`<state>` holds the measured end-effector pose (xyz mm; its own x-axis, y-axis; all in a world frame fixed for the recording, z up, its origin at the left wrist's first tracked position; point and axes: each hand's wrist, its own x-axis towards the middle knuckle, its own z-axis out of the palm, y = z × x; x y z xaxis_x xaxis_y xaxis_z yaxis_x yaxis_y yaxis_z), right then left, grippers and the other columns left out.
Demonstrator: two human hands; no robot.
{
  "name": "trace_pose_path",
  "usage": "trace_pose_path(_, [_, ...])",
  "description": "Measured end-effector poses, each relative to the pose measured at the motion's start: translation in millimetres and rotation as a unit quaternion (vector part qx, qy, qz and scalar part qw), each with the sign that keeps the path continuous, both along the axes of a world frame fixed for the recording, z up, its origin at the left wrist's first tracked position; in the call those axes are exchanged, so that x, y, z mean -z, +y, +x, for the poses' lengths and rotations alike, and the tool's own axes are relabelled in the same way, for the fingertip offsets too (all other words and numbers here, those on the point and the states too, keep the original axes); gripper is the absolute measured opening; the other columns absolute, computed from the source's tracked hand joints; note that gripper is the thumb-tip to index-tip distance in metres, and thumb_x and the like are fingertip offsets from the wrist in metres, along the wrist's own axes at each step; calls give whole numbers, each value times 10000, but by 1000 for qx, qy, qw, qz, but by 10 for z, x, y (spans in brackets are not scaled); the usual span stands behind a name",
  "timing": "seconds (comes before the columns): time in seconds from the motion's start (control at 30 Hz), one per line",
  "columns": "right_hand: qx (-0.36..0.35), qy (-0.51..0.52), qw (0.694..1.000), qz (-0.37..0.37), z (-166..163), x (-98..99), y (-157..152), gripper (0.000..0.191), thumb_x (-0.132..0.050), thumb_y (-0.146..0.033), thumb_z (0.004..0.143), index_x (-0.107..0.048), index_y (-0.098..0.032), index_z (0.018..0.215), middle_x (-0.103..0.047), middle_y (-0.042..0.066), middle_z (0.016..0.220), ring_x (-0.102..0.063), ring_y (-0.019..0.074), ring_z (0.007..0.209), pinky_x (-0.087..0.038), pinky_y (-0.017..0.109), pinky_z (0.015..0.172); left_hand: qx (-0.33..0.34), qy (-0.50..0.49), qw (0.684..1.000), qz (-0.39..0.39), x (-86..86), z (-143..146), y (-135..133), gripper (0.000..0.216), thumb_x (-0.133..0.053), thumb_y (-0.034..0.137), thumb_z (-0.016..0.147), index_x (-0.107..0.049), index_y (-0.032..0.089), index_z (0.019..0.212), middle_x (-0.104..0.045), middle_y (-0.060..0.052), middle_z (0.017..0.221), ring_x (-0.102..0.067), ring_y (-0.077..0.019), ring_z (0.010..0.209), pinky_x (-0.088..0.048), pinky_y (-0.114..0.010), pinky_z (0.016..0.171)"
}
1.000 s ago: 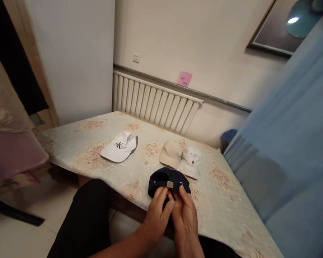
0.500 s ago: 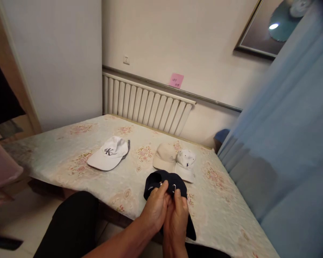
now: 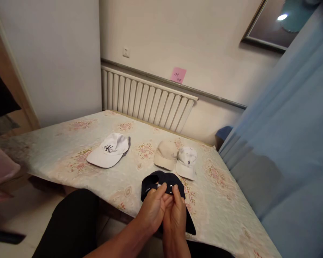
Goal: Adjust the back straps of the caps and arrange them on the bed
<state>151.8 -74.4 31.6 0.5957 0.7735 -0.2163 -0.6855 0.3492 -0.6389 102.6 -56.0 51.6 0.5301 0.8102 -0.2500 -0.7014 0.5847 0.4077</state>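
A dark navy baseball cap [image 3: 164,178] is held between my two hands above the near edge of the bed. My left hand [image 3: 156,204] pinches the cap's back strap, thumb on top. Close beside it, my right hand [image 3: 175,208] grips the same strap near a small silver buckle [image 3: 171,189]. The cap's brim shows below and right of my right hand. Beyond lie a beige cap [image 3: 165,154] and a white cap [image 3: 186,163] with a small dark emblem, side by side. Further left rests a white cap with black lettering [image 3: 110,150], something grey behind it.
The floral bedsheet [image 3: 97,179] spreads under the caps. A white radiator [image 3: 148,98] runs along the back wall, and a blue curtain [image 3: 280,143] hangs at the right. At the left edge, another person's hand [image 3: 0,196] shows beside pink cloth [image 3: 1,163].
The navy cap and both hands have shifted slightly left, and the strap now lies straighter with the buckle facing me. The camera view has tilted a little downward.
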Motion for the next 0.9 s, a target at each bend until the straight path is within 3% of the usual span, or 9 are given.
trace_pose_path(0.13, [35, -43, 998, -7, 34, 60, 3, 370, -679, -464, 745, -689, -97, 789, -740, 101, 772, -699, 209, 734, -545, 346, 749, 12, -22, 1000, -2, 36, -18, 48, 81, -642, 168, 806, -566, 147, 826, -699, -78, 871, -672, -186, 851, -497, -356, 896])
trace_pose_path(0.27, [57, -106, 992, -34, 100, 117, -9, 402, -645, -482, 775, -695, -87, 834, -734, 108, 756, -694, 238, 781, -534, 383, 790, 22, -21, 999, 9, 42, -35, 87, 165, -615, 184, 833, -595, 112, 980, -689, -140, 1017, -659, -231, 962, -492, -383, 923])
trace_pose_path(0.53, [22, 17, 995, 94, 236, 115, 11, 323, -537, -412, 860, -645, -191, 1069, -723, 44, 1009, -648, 189, 1001, -401, 440, 1025, 1, -2, 1000, 12, 92, -58, 151, 122, -590, 169, 851, -584, 132, 967, -692, -116, 1033, -667, -222, 948, -497, -404, 925])
trace_pose_path(0.7, [31, 49, 995, 85, 256, 154, -4, 317, -524, -389, 867, -634, -202, 1098, -722, 41, 1016, -643, 182, 1016, -374, 437, 1049, 1, -6, 1000, -8, 129, -89, 196, 168, -584, 174, 857, -584, 134, 1019, -683, -109, 1060, -659, -217, 969, -491, -404, 937])
trace_pose_path(0.9, [5, 18, 998, 64, 181, 148, -8, 417, -518, -474, 850, -633, -162, 1104, -723, 75, 996, -643, 204, 1008, -377, 446, 1040, 22, -100, 994, -27, 161, -82, 154, 181, -566, 149, 864, -606, 138, 1040, -680, -91, 1067, -630, -200, 1034, -444, -383, 1003])
